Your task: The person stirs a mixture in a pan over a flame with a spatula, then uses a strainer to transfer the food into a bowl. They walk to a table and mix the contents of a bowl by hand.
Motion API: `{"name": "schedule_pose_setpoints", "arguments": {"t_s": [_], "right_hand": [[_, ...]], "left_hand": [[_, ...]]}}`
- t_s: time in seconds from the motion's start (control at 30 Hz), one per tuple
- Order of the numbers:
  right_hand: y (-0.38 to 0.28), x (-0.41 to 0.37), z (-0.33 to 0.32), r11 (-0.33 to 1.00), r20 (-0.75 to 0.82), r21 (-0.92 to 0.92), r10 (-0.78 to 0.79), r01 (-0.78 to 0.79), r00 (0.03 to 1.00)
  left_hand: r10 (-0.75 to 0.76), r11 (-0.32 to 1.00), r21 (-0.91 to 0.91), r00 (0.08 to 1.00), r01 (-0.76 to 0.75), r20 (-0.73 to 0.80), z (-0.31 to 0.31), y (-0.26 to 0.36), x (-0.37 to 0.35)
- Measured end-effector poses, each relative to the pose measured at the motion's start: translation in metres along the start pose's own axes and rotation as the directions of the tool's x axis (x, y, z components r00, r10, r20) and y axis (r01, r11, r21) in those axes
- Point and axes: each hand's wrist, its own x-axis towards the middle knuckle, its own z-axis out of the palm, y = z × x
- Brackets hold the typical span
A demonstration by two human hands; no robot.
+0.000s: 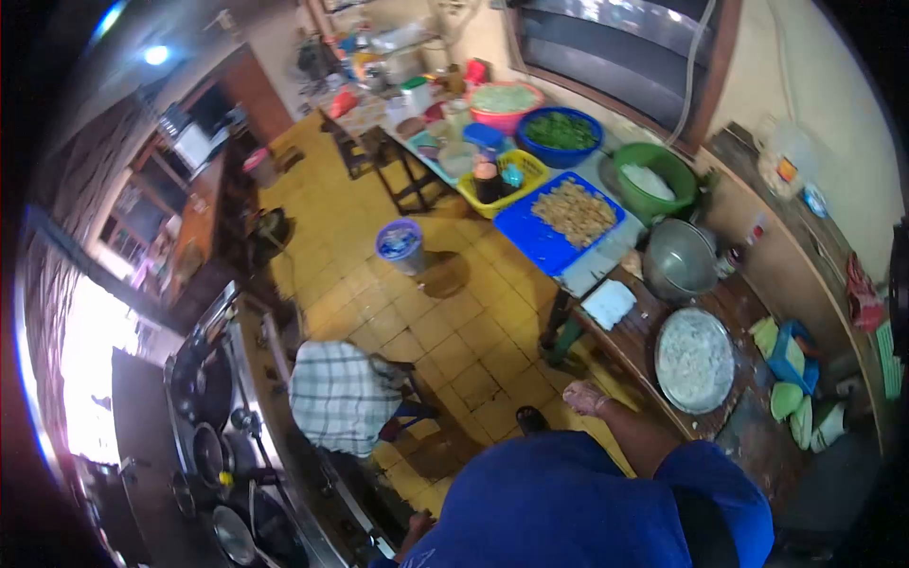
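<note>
While the right hand [587,398] hangs just off the edge of the wooden counter [632,352], its fingers curl in, but it shows too small in the head view to tell whether they hold anything. Nearest to it is the round metal tray [694,360] of pale food, lying flat on the counter just past the forearm. A folded white cloth [608,303] and a steel pot [680,257] stand farther out. The left hand [417,523] barely shows at the lower edge, close to the stove [213,417] and its pans, and its grip cannot be told either. I judge that a careless swing of the right arm could catch the tray's rim and tip it off the counter's edge. The left hand risks a burn if it drifts onto the stove. A person in a checked shirt [339,396] bends low just beyond that hand, so a bump seems likely. A dark patch on the floor [445,276] far ahead of both hands might be wet and slippery.
</note>
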Motion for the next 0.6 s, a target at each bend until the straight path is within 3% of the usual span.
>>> {"name": "schedule_pose_setpoints", "arguments": {"t_s": [0.03,0.07,0.1,0.13,0.17,0.2,0.23,0.27,0.33,0.37,0.4,0.43,0.47,0.5,0.53,0.57,0.6], "right_hand": [[0.017,-0.003,-0.011,0.99,0.013,0.005,0.14,-0.14,0.99],[0.039,-0.004,-0.025,0.961,0.026,0.003,0.275,-0.275,0.961],[0.135,0.024,-0.018,0.834,0.115,-0.473,-0.26,0.283,0.959],[0.154,0.015,-0.022,0.645,0.236,-0.696,-0.208,0.315,0.949],[0.169,0.008,-0.024,0.394,0.346,-0.843,-0.122,0.365,0.93],[0.224,0.011,-0.009,0.609,0.147,-0.781,-0.034,0.137,0.989],[0.257,0.004,0.005,0.766,-0.033,-0.635,0.105,-0.102,0.994],[0.288,-0.002,0.015,0.773,-0.031,-0.624,0.122,-0.115,0.992],[0.291,-0.025,0.02,0.821,0.126,-0.561,0.212,-0.107,0.969],[0.306,-0.026,0.031,0.826,0.129,-0.551,0.222,-0.116,0.966],[0.326,-0.022,0.048,0.896,0.037,-0.438,0.095,-0.069,0.995],[0.334,-0.024,0.062,0.945,-0.075,-0.326,-0.018,-0.008,0.997],[0.291,-0.031,0.059,0.976,-0.083,-0.029,0.211,-0.214,0.974],[0.256,-0.038,0.058,0.856,-0.087,0.341,0.441,-0.389,0.893],[0.201,-0.049,0.052,0.636,-0.086,0.623,0.634,-0.455,0.768],[0.213,-0.04,0.064,0.98,-0.268,0.181,0.127,-0.079,0.955],[0.226,-0.031,0.07,0.98,-0.279,0.181,0.133,-0.084,0.951]], "left_hand": [[-0.055,0.994,-0.08,0.984,0.07,0.172,0.015,-0.002,0.021],[-0.027,0.997,-0.071,0.981,0.041,0.193,0.01,0.005,0.042],[-0.029,0.969,-0.231,0.972,0.084,0.233,-0.001,0.014,0.066],[-0.034,0.914,-0.38,0.962,0.139,0.271,-0.004,0.015,0.085],[0.071,0.965,-0.261,0.988,-0.032,0.14,-0.006,0.014,0.101],[0.194,0.974,-0.12,0.981,-0.189,0.023,-0.013,0.015,0.117],[-0.059,0.843,-0.52,0.985,0.136,0.162,-0.068,0.042,0.116],[-0.307,0.469,-0.784,0.908,0.406,0.287,-0.126,0.071,0.115],[-0.213,0.541,-0.674,0.857,0.504,0.47,-0.12,0.018,0.18],[-0.276,0.471,-0.718,0.859,0.513,0.432,-0.141,0.018,0.189],[-0.337,0.402,-0.76,0.854,0.511,0.395,-0.164,0.019,0.202],[-0.27,0.357,-0.784,0.86,0.508,0.434,-0.176,0.006,0.221],[-0.198,0.31,-0.804,0.861,0.508,0.469,-0.184,-0.012,0.242],[-0.187,0.321,-0.794,0.857,0.516,0.481,-0.19,-0.023,0.255],[-0.178,0.397,-0.814,0.906,0.424,0.385,-0.196,-0.03,0.27],[-0.156,0.465,-0.826,0.947,0.32,0.279,-0.208,-0.025,0.287],[-0.143,0.466,-0.827,0.949,0.314,0.28,-0.219,-0.02,0.304]]}}
